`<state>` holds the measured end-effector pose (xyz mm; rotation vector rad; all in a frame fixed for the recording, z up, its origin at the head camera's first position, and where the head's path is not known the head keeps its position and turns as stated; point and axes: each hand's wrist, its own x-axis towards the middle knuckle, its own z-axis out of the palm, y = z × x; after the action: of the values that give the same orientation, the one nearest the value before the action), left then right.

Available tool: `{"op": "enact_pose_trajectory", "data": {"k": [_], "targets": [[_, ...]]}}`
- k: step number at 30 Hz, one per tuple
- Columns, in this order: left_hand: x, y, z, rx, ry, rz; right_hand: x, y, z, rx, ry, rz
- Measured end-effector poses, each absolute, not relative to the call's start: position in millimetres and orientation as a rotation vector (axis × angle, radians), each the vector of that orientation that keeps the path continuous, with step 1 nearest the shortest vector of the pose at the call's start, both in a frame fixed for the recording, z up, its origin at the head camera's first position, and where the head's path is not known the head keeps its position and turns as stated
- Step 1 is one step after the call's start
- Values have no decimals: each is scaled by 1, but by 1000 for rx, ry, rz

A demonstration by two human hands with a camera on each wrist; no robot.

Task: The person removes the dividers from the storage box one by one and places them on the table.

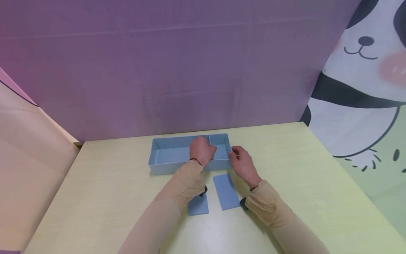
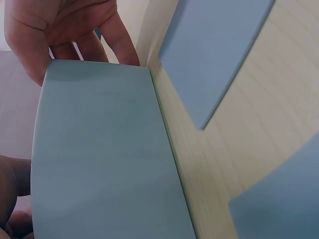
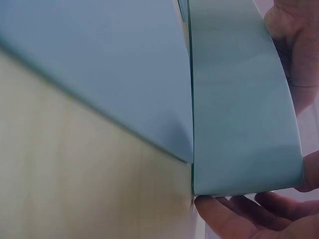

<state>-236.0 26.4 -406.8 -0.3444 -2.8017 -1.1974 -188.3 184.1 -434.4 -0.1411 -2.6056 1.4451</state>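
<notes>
A long blue-grey storage box (image 1: 171,168) stands on the table, with a thin upright divider (image 1: 209,139) across it towards the right end. My left hand (image 1: 201,151) reaches over the front wall and grips the divider, thumb on its right side; the fingers are hidden inside the box. At the right end, my right hand (image 1: 242,164) holds the end wall, thumb at the rim and fingers on the outside. In the right wrist view, the fingers (image 3: 224,216) lie along that end wall. The box's front wall (image 2: 104,139) fills much of the left wrist view.
Two flat blue panels lie in front of the box: one (image 1: 226,192) between my forearms, another (image 1: 198,207) partly under my left sleeve. A purple cloth (image 1: 190,70) hangs behind the table (image 1: 104,197). A panda-print cloth (image 1: 358,130) hangs on the right.
</notes>
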Motion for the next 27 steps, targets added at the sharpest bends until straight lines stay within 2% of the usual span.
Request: {"op": "enact_pose_trajectory", "data": {"k": [27], "targets": [[-238,25,-410,-381,-2747,-1175,-188,183,-433,-117,-2615,1299]]}}
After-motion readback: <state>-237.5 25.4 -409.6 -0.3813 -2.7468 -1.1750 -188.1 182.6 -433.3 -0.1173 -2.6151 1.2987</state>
